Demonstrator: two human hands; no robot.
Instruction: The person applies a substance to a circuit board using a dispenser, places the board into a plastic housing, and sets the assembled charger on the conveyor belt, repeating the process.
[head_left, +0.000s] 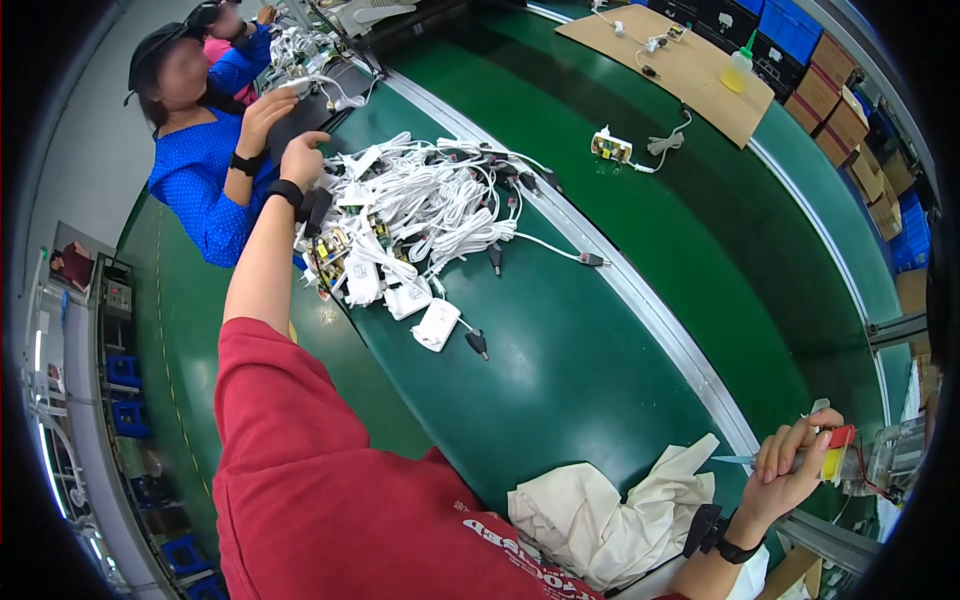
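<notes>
My left hand [303, 160] reaches to the far left edge of a heap of white power adapters [435, 200] with bundled cables and black plugs. One finger stretches out and the rest curl loosely; I see nothing in them. At the near side of the heap, bare circuit boards [330, 248] show yellow parts. A single white adapter [437, 325] lies nearest to me beside its black plug [478, 344]. Far to the right, my right hand [795, 452] is closed around a slim tool with a pale blue pointed tip [735, 460]; its exact kind is unclear.
A crumpled cream cloth [610, 510] lies on the green bench. Beyond a metal rail [640, 290] sit an open adapter [611, 147] and a brown board [680, 85] carrying a yellow-filled bottle [737, 72]. At left, a co-worker's hand [264, 122] is raised near white parts.
</notes>
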